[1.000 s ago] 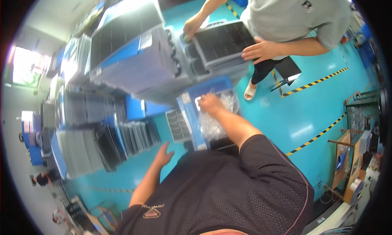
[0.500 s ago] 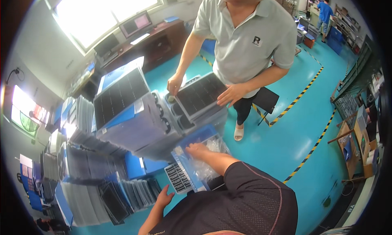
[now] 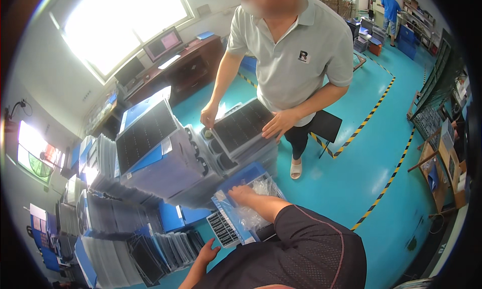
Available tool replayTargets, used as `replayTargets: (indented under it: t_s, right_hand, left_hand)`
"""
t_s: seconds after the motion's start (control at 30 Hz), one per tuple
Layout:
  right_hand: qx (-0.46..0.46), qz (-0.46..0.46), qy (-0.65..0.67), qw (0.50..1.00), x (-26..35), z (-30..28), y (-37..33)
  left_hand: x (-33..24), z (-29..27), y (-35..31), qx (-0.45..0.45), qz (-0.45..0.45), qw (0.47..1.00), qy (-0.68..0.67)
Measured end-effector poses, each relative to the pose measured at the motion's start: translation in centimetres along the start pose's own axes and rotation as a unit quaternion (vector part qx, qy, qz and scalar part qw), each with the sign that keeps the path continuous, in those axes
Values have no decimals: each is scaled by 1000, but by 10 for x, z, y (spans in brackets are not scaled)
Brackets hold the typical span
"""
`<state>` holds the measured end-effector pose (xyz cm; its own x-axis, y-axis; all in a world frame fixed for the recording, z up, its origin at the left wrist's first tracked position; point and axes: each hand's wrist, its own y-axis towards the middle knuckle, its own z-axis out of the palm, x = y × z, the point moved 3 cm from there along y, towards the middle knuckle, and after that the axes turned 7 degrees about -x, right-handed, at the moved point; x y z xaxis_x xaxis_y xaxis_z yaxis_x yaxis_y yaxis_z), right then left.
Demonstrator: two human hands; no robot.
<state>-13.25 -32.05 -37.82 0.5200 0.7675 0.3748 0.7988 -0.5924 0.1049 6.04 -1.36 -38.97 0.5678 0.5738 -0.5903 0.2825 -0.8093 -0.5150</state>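
My right hand (image 3: 242,194) lies at the left edge of a blue container (image 3: 251,174), beside a crumpled transparent plastic bag (image 3: 253,213). Its fingers curl downward, and what they hold, if anything, is hidden. Just left of the bag is a white sheet with rows of black labels (image 3: 223,230). My left hand (image 3: 207,251) is held low, apart from that sheet, fingers spread and holding nothing. Across from me a person in a grey polo shirt (image 3: 296,58) rests both hands on a dark striped panel (image 3: 242,127) atop a stack of plastic trays.
A tall stack of pale trays (image 3: 175,161) bears another dark panel (image 3: 146,133). More tray stacks (image 3: 110,213) fill the left. A desk with a monitor (image 3: 163,44) stands under the window. Yellow-black tape (image 3: 384,193) marks the blue-green floor. A wooden rack (image 3: 444,173) is at right.
The whole view has shifted slightly. My right hand stays at the container and my left hand stays low with fingers spread. The other person's hands remain on the panel.
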Motion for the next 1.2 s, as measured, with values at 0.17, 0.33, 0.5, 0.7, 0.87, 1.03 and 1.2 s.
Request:
replayTargets:
  t_s: [0.17,0.33,0.5,0.7,0.87,1.03,1.2]
  right_hand:
    - [-8,13,-1,1000,3,11,3]
    - [-27,6,14,1000,-2,14,1]
    - [-11,-22,0,1000,0,11,1]
    - [5,26,2,1000,8,13,12]
    - [5,26,14,1000,2,17,10]
    - [-12,-13,10,1000,1,14,6]
    - [6,-7,-21,1000,7,18,8]
  left_hand:
    - [0,-1,0,0,-4,1000,4]
    - [-5,-2,-2,12,-14,1000,-7]
    - [-19,-8,-8,5,-2,1000,12]
    - [-15,-8,-17,-2,7,1000,24]
    - [3,-8,-20,1,-8,1000,21]
    - [14,-4,-28,-1,-14,1000,17]
    - [10,4,-34,6,-21,1000,14]
